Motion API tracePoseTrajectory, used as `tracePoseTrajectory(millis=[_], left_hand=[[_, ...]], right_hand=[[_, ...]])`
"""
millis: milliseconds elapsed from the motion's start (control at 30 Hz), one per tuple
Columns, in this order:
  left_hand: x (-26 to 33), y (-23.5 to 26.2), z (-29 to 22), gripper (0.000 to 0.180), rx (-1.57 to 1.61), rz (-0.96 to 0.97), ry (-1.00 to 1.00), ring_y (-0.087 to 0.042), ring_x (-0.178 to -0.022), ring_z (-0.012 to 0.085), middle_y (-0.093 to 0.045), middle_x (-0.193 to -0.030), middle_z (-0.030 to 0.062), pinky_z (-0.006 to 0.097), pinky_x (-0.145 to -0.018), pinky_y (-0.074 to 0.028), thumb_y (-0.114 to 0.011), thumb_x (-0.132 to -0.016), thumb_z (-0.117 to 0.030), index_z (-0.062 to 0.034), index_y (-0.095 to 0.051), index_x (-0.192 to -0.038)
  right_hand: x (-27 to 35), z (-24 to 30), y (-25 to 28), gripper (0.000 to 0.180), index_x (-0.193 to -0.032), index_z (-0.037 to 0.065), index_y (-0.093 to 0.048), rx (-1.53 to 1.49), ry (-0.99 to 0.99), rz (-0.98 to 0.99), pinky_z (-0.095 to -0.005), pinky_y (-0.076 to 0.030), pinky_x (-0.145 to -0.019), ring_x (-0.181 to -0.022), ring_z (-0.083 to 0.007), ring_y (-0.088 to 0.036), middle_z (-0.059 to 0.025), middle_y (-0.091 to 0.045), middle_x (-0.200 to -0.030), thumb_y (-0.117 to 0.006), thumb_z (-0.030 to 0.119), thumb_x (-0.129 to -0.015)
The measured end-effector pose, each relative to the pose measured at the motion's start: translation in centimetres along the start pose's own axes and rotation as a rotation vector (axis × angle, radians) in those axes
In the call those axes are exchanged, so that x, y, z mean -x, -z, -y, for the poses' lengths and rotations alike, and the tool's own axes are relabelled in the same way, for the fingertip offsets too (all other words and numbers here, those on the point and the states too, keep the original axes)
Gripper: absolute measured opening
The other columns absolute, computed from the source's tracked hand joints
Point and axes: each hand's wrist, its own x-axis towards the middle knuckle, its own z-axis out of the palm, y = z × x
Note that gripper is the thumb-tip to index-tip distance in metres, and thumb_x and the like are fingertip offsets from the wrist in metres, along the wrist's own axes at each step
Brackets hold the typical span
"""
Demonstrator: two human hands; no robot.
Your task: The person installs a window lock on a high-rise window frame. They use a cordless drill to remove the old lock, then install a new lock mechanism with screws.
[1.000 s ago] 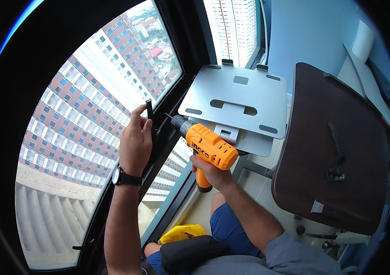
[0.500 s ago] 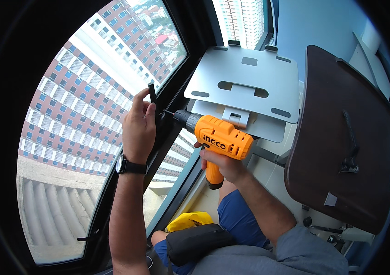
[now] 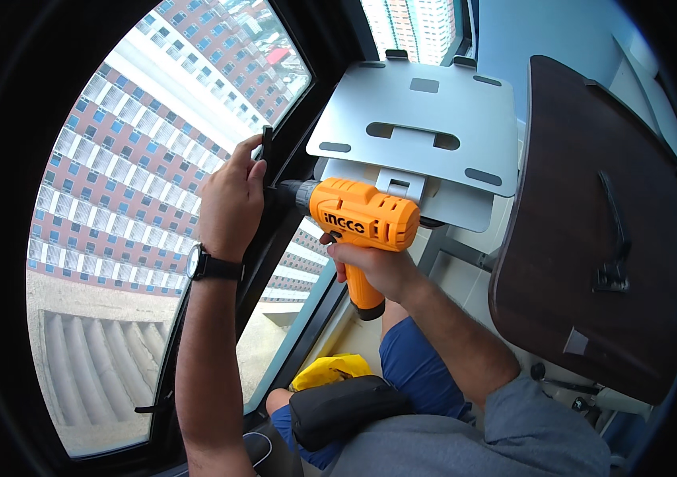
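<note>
My right hand (image 3: pixel 374 266) is wrapped around the grip of an orange cordless drill (image 3: pixel 366 213). Its black chuck points left and reaches the dark window frame (image 3: pixel 295 147), just right of my left wrist's line. The bit's tip is lost against the black frame. My left hand (image 3: pixel 231 205), with a watch on its wrist, has its fingers closed on a black window handle (image 3: pixel 267 143) that stands upright on the frame. The fingertips are partly hidden behind the handle.
A silver laptop stand (image 3: pixel 414 103) sits beyond the drill. At right is a dark brown tabletop (image 3: pixel 585 238) with a black bracket-like piece (image 3: pixel 613 230) on it. A black pouch (image 3: pixel 350 409) and a yellow bag (image 3: pixel 330 370) lie by my lap. Window glass (image 3: pixel 116 199) fills the left.
The drill has moved left toward the frame, and its bit, visible before, no longer shows. My left hand stays at the handle. The whole view has shifted slightly.
</note>
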Motion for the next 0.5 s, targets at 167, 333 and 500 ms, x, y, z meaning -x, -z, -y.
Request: tracePoseTrajectory(millis=[167,333,500], left_hand=[[0.57,-0.41,0.19,0.036,0.092,-0.066,0.028,-0.074,-0.080,0.0292,-0.074,-0.088,0.0131,0.042,-0.073,-0.058,-0.061,-0.106,-0.011,-0.0114,-0.062,-0.141],[0.87,-0.73,0.70,0.036,0.135,-0.089,0.021,-0.073,-0.079,0.0251,-0.072,-0.087,0.0102,0.039,-0.071,-0.058,-0.061,-0.106,-0.011,-0.0129,-0.060,-0.142],[0.84,-0.79,0.93,0.037,0.151,-0.085,0.025,-0.073,-0.079,0.0234,-0.071,-0.087,0.0093,0.038,-0.071,-0.057,-0.061,-0.107,-0.012,-0.0135,-0.059,-0.143]], right_hand=[[-0.18,-0.30,0.23,0.027,-0.119,-0.002,-0.064,-0.022,0.007,0.024,-0.0301,-0.058,-0.064,-0.066,-0.0118,-0.066,-0.0043,-0.066,-0.080,-0.067,0.010,-0.095],[-0.26,-0.79,0.11,0.027,-0.119,-0.003,-0.064,-0.112,0.010,0.018,-0.0303,-0.058,-0.064,-0.065,-0.0125,-0.066,-0.0051,-0.066,-0.080,-0.067,0.008,-0.094],[-0.34,-0.98,0.38,0.028,-0.120,-0.002,-0.064,-0.114,0.003,0.033,-0.0306,-0.059,-0.065,-0.066,-0.0126,-0.066,-0.0057,-0.067,-0.084,-0.067,0.008,-0.094]])
